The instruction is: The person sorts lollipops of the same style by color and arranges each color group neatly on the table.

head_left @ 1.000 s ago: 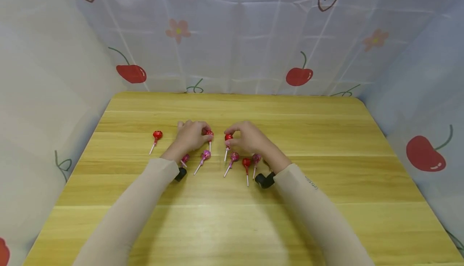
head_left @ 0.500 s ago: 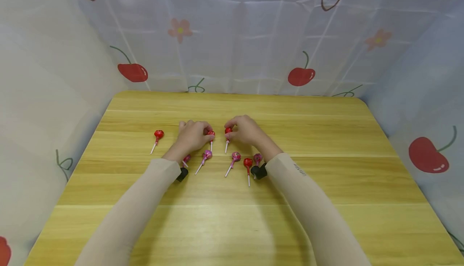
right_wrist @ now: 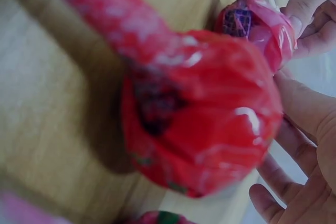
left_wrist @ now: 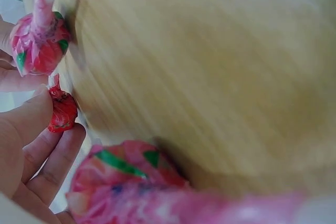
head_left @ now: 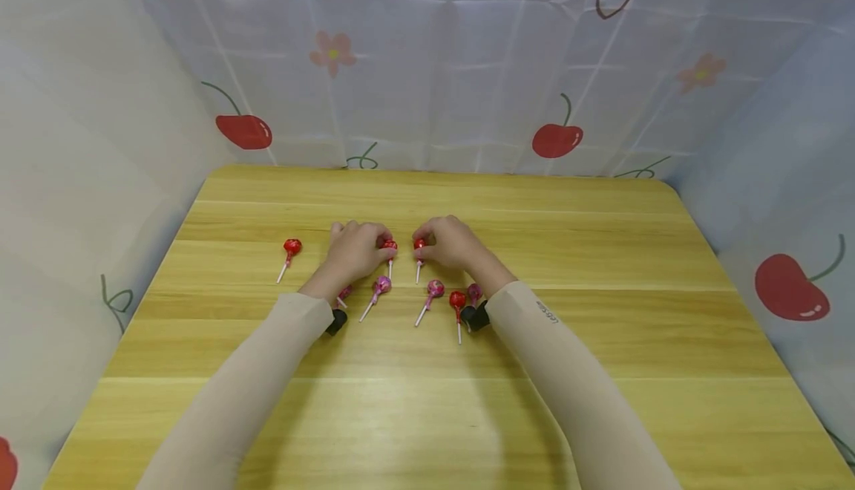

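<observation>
Clearly, left hand (head_left: 356, 250): just left of centre in the head view; its thumb and fingers pinch the head of a round red lollipop in a shiny wrapper (left_wrist: 63, 112) on a white stick that points down the frame.
Right hand (head_left: 451, 243): just right of centre; thumb and forefinger pinch a second round red wrapped lollipop (head_left: 419, 243), its white stick also pointing down the frame. The right wrist view shows the other fingers spread below the thumb.
Held pair: near each other, side by side but apart, at mid-frame; whether either rests on the tabletop I cannot tell.
Lollipops below the hands: a pink wrapped lollipop (head_left: 382, 284) just below the left-held stick, a pink-purple lollipop (head_left: 435, 289) lower right of it, then a bright red lollipop (head_left: 457, 299), all lying with white sticks toward the bottom edge.
Lollipops by the wrists: a pink one partly hidden (head_left: 344, 293) at the left wrist, a purplish-pink one (head_left: 473, 292) at the right, beside the bright red one.
Far-left lollipop: a lone red lollipop with a slanted white stick (head_left: 292, 246), left of the left hand and well apart from the others.
Wrists: small black devices (head_left: 336, 321) below beige sleeves (head_left: 230, 390).
Table: pale yellow wood-grained tabletop (head_left: 374, 416).
Backdrop: white cloth printed with cherries, flowers and hearts (head_left: 434, 67) across the upper frame.
</observation>
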Available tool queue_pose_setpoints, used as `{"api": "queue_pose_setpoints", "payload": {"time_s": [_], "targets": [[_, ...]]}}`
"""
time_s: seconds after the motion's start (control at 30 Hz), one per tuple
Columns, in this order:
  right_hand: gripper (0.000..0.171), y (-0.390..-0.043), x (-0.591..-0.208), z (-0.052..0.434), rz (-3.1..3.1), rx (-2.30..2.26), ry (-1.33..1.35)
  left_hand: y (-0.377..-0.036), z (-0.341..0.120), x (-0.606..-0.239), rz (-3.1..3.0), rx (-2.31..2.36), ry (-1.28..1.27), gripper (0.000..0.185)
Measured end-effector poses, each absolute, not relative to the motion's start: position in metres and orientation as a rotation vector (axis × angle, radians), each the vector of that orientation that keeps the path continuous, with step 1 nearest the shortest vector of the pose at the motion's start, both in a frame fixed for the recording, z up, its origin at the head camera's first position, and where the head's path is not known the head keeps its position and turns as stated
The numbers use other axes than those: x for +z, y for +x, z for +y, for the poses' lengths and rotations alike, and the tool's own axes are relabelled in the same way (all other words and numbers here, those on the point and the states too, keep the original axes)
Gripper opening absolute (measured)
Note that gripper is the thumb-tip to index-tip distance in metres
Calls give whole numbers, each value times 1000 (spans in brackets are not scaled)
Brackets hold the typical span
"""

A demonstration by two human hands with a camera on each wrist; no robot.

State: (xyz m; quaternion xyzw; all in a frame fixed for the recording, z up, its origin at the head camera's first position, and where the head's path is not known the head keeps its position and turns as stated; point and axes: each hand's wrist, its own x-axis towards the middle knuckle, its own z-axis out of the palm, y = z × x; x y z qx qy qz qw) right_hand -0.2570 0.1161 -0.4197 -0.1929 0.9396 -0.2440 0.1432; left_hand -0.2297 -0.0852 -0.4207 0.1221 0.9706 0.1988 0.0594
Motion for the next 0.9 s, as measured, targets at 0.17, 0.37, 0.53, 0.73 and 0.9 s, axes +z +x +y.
{"api": "queue_pose_setpoints", "payload": {"time_s": [0.17,0.37,0.53,0.73,0.9], "targets": [[37,-256,-417,118,2706,-703,-570,-229,-84,-420,2945,607,381,29],[40,-254,-408,125,2715,-733,-563,-227,-84,-416,2957,609,398,38],[43,-251,-397,143,2731,-810,-548,-224,-83,-410,2979,631,403,45],[45,-243,-386,173,2761,-946,-564,-220,-76,-401,2998,657,448,51],[42,-231,-383,200,2763,-1034,-553,-209,-56,-393,2960,691,584,54]]}}
